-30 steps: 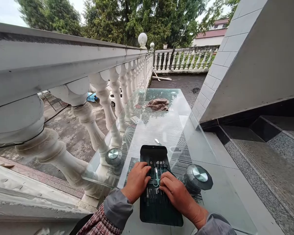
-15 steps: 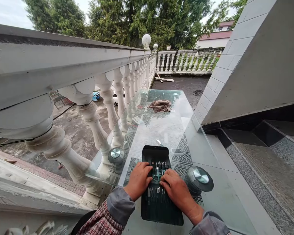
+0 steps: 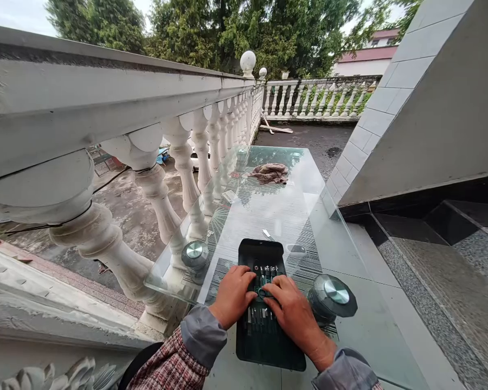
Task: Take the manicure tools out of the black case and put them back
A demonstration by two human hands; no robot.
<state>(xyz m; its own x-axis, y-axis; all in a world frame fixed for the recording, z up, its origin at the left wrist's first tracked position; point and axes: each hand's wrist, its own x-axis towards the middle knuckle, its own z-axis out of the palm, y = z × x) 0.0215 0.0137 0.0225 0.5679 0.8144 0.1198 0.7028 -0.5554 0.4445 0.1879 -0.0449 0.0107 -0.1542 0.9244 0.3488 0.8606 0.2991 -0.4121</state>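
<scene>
An open black manicure case (image 3: 268,346) lies on the glass table, its flap folded out away from me. Several small metal grooming tools (image 3: 270,269) sit in its upper row, with more in the lower row. My left hand (image 3: 232,295) grips the left edge of the case, its thumb reaching inward. The fingers of my right hand (image 3: 295,310) are closed on the handle loops of small scissors (image 3: 262,293) at the middle of the case. Those fingers partly hide the scissors. Just beyond the flap lies a small pale-tipped tool (image 3: 267,234).
The glass table (image 3: 350,265) has round metal-capped supports (image 3: 195,250) near its corners. A crumpled brown cloth (image 3: 269,173) lies toward its far end. A white balustrade (image 3: 171,195) runs along the left; granite steps (image 3: 427,271) rise on the right.
My right fingers have shifted slightly left over the scissors' loops, which are now more covered. My left hand stays at the case edge. The view has turned slightly.
</scene>
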